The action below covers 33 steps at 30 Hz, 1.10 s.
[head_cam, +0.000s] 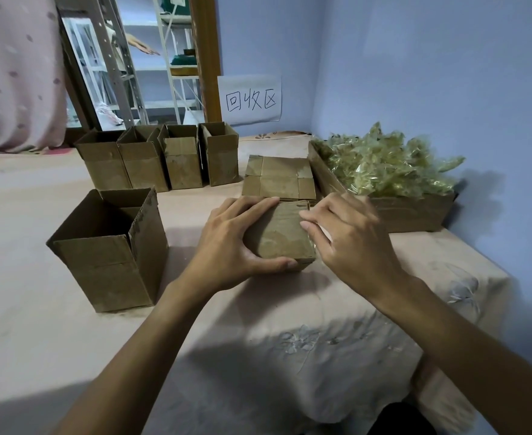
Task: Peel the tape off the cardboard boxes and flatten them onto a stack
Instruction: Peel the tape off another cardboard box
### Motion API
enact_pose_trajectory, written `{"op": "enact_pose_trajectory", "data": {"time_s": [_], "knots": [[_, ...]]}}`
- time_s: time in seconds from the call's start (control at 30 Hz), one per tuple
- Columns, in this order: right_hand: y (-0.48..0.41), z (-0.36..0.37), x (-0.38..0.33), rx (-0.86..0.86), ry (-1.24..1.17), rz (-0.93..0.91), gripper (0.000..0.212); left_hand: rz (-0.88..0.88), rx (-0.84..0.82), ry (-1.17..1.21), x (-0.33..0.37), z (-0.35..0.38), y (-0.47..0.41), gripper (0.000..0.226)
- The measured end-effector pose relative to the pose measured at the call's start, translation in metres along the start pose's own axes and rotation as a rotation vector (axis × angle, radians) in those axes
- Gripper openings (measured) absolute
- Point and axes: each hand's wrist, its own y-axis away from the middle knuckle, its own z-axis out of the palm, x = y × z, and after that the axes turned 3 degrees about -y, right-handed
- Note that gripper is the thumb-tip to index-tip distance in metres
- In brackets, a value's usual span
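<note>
Centrally, the left hand [227, 243] grips a small taped cardboard box [278, 237] that rests on the cloth-covered desk [38, 309], fingers over its top and thumb against its near side. The right hand [349, 237] is curled at the box's right edge and appears to pinch a tape strip [322, 232], though how much of it is lifted cannot be told.

Risks, as judged:
- The strip may tear short if pulled at a steep angle, leaving a remnant to pick free.
- The tape may strip the paper face off the cardboard if pulled fast.
- The light box may slide or tip toward the right if the left hand loosens.
- The sticky strip may cling to the fingers on the way to the tape bin.

Counts:
- One box in hand.
- One larger open box [110, 259] at near left.
- Four open upright boxes in the back row [104, 164] [142, 164] [183, 164] [222, 158].
- One stack of flattened boxes [278, 177] just behind the held box; its layers cannot be counted.
- One shallow cardboard tray [409, 211] heaped with crumpled tape [384, 164].
- One paper sign [249, 100] on the wall.
</note>
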Motion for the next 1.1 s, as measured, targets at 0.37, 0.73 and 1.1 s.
{"op": "enact_pose_trajectory", "data": {"time_s": [0.37,0.73,1.1], "knots": [[-0.004,0.001,-0.002,-0.03,-0.034,0.061,0.011,0.022,0.02,-0.011,0.002,0.002,0.002,0.099],[-0.013,-0.004,-0.002,-0.268,-0.039,0.127,0.007,0.062,0.036,-0.031,0.005,0.004,0.004,0.098],[-0.004,0.0,0.01,-0.112,-0.078,-0.059,0.013,0.007,-0.001,0.022,0.0,-0.001,0.003,0.1]]}}
